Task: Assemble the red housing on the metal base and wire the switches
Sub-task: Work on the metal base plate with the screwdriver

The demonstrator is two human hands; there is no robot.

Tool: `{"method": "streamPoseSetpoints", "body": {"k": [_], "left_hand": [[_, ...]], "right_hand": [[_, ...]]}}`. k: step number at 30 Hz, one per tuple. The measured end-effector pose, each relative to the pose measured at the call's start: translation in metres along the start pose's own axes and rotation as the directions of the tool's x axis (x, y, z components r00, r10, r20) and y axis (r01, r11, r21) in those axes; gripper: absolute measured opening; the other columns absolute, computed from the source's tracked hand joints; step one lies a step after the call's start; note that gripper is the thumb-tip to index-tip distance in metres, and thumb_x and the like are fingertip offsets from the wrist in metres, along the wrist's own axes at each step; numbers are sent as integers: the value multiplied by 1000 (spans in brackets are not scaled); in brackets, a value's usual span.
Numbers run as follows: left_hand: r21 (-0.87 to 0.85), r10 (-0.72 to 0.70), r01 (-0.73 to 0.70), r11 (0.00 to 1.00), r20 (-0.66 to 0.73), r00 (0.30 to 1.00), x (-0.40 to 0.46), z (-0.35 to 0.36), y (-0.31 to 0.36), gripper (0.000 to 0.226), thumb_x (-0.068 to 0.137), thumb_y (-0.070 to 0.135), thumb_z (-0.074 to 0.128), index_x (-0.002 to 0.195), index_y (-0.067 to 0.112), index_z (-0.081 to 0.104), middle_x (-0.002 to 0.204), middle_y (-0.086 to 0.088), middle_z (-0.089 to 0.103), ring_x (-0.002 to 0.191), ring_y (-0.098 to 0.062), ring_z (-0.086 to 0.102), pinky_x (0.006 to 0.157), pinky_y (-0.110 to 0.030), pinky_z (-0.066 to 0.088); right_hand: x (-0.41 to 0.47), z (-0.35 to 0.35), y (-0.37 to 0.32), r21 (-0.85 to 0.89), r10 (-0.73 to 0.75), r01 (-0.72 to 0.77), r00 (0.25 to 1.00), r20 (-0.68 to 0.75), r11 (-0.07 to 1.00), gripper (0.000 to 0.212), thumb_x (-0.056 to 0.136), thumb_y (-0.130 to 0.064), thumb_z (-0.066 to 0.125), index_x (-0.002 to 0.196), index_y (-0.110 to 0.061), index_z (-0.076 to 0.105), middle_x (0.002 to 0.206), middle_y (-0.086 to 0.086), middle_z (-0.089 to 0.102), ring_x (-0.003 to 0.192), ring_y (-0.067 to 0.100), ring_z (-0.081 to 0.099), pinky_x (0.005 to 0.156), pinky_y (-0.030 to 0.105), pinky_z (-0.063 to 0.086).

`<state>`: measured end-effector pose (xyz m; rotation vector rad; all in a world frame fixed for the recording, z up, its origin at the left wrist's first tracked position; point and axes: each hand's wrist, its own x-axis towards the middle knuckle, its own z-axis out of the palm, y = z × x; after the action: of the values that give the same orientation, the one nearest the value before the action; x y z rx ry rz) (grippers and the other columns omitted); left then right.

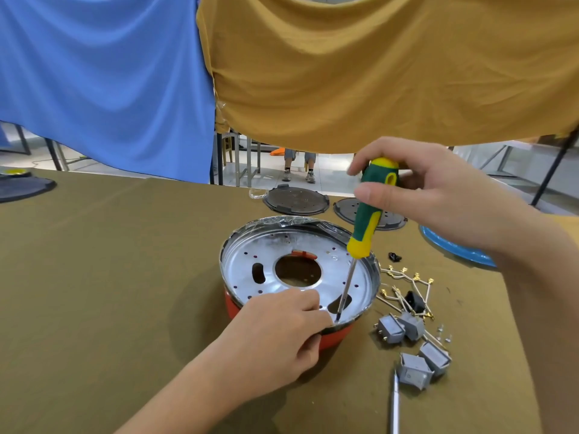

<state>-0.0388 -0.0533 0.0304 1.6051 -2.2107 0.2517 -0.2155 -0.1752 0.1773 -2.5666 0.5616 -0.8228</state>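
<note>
A round silver metal base (pixel 250 261) with a centre hole sits inside the red housing (pixel 336 335) at the table's middle. My right hand (pixel 432 189) grips a green-and-yellow screwdriver (pixel 369 214), held nearly upright, its tip down at the base's near rim. My left hand (pixel 282 333) rests on the near edge of the base and housing, fingers pinched beside the tip. Several grey switches (pixel 413 371) and gold-tipped wires (pixel 407 280) lie to the right.
Two dark round plates (pixel 296 200) (pixel 344 209) lie behind the housing, a blue disc (pixel 451 245) at far right, small screws (pixel 443 333) near the switches, and a white pen-like tool (pixel 395 402) at the front. Blue and mustard cloths hang behind the table.
</note>
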Motion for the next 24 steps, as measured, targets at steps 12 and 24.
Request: {"method": "streamPoseSetpoints", "body": {"k": [12,24], "left_hand": [[9,-11,11,1000,-11,1000,-1,3,-6,19,95,37,49,104,28,64,92,12,53,82,-11,53,61,-31,51],[-295,-385,284,912,-383,840,-3,-10,-39,36,88,45,44,111,31,69,103,16,57,104,-7,52,95,-22,39]], "right_hand": [[-2,2,-3,2,-29,29,1000,-10,1000,21,87,-44,71,105,-38,62,89,7,60,77,26,59,71,41,52],[0,5,-1,32,-24,25,999,-24,999,16,91,-34,57,106,-36,63,83,1,62,69,26,56,58,33,45]]}}
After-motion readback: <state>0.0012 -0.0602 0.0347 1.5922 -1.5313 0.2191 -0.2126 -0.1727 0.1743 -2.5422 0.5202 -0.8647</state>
